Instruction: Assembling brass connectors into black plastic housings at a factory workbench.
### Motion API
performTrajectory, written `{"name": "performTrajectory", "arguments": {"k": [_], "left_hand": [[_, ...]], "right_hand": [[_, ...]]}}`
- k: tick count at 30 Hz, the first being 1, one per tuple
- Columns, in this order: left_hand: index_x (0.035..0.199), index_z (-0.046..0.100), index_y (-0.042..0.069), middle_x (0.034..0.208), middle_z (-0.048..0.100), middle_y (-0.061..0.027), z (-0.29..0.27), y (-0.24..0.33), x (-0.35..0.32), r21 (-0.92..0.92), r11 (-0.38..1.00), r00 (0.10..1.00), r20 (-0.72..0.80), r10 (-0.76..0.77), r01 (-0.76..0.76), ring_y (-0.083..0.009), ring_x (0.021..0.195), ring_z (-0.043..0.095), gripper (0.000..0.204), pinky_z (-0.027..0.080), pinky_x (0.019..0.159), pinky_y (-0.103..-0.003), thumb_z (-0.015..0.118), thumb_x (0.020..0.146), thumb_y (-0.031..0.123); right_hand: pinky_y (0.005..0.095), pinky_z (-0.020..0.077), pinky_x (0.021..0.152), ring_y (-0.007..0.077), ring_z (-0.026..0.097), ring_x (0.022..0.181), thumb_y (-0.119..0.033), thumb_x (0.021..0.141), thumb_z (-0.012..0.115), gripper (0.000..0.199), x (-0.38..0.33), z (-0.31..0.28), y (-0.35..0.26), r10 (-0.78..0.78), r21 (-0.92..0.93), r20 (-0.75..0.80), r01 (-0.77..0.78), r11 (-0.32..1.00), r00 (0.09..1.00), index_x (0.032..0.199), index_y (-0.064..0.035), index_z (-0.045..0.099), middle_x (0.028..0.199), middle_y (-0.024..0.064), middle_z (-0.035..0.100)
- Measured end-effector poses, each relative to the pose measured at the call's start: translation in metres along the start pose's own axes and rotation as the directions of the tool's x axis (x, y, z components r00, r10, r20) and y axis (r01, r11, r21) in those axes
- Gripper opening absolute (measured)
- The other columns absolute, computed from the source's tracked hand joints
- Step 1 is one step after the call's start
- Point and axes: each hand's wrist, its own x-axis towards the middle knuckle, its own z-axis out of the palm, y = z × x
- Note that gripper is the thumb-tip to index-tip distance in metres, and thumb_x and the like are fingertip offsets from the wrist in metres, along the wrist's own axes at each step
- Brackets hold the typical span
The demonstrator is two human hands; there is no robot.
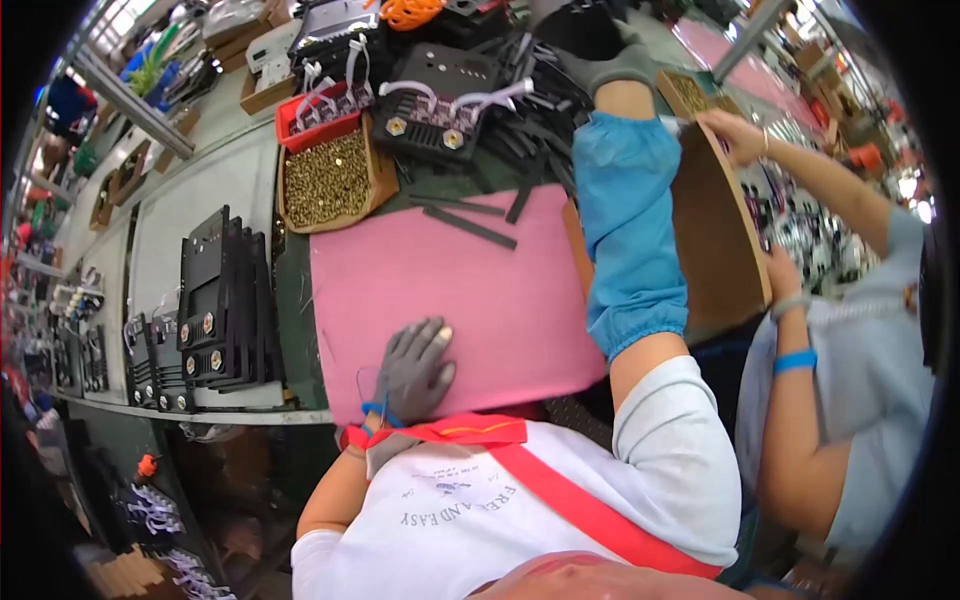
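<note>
My left hand [418, 368], in a grey glove with a thumb or fingertip bare, lies flat on the pink mat [470, 300] near its front edge. It holds nothing, and its fingers are stretched out. Far forward and to the right reaches my right hand [612, 68], also grey-gloved, with a blue sleeve cover [632, 220] on the forearm. It is beside a dark object [575, 28] whose kind I cannot make out, and its fingers are hidden. Dark strips [470, 228] lie on the mat's far edge, and more are piled beyond it.
Behind the mat stand a box of small brass parts [328, 182], a red bin [318, 120] with wired parts, and a black panel [435, 100] with white cables. Stacked black panels [215, 300] stand to the left. At right, a co-worker's hands hold a brown cardboard box [715, 230].
</note>
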Motion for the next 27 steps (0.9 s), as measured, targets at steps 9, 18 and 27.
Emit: {"name": "performTrajectory", "arguments": {"k": [9,18,27], "left_hand": [[0.151,0.012,-0.001,0.157,0.015,-0.0219,-0.026,0.039,-0.058,-0.605,0.755,0.716,-0.642,-0.275,-0.252,-0.0385,0.143,0.024,0.08,0.023,0.115,-0.048,0.054,0.093,0.035],[0.151,0.01,-0.004,0.149,0.031,-0.0176,-0.036,0.043,-0.078,-0.863,0.497,0.781,-0.373,-0.5,-0.093,-0.0236,0.131,0.039,0.081,0.033,0.108,-0.034,0.053,0.083,0.003],[0.147,0.023,-0.009,0.146,0.038,-0.0255,-0.036,0.031,-0.076,-0.65,0.76,0.816,-0.441,-0.373,-0.003,-0.0308,0.134,0.041,0.068,0.031,0.11,-0.035,0.05,0.086,0.005]], "right_hand": [[0.0485,0.0445,0.099,0.0329,0.059,0.112,-0.017,0.083,0.056,0.034,-0.297,-0.047,0.183,0.15,0.148,-0.488,-0.088,0.985,0.86,0.112,-0.0008,0.063,0.117,0.0137,0.065],[0.0425,0.0498,0.094,0.0251,0.062,0.099,-0.022,0.087,0.059,0.029,-0.397,-0.048,0.282,0.103,-0.242,-0.614,-0.312,0.919,0.782,0.111,-0.0044,0.059,0.11,0.0106,0.063],[0.0349,0.0562,0.076,0.0237,0.066,0.094,-0.045,0.1,0.042,0.054,-0.395,0.009,0.176,0.877,-0.476,-0.426,-0.88,-0.006,0.224,0.119,0.0031,0.058,0.109,0.0165,0.065]]}}
